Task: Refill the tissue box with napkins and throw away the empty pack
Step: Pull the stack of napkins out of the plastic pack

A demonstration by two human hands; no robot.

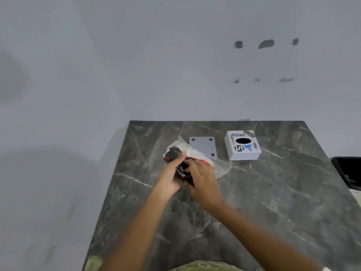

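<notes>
Both my hands are closed on the napkin pack (181,163) at the middle of the dark marbled table (273,202). My left hand (172,175) grips its near end from the left, thumb lying over the black printed part, and my right hand (203,178) covers the pack from the right with the fingers curled down onto it. The wrapper is black and red with white lettering, and past my fingers its far end turns clear, with white napkins showing inside and a loose flap of clear plastic spread on the table to the right. Just behind the pack lies a flat grey plate (203,146) with dark dots at its corners; the pack's far edge overlaps its near side. To the right of the plate, apart from it, the white tissue box (243,145) stands upright, covered in stickers, with an oval opening on top that looks dark; I cannot tell what is inside it. At the right edge of the view, beyond the table, part of a black bin (349,173) shows, and its contents are out of view.
</notes>
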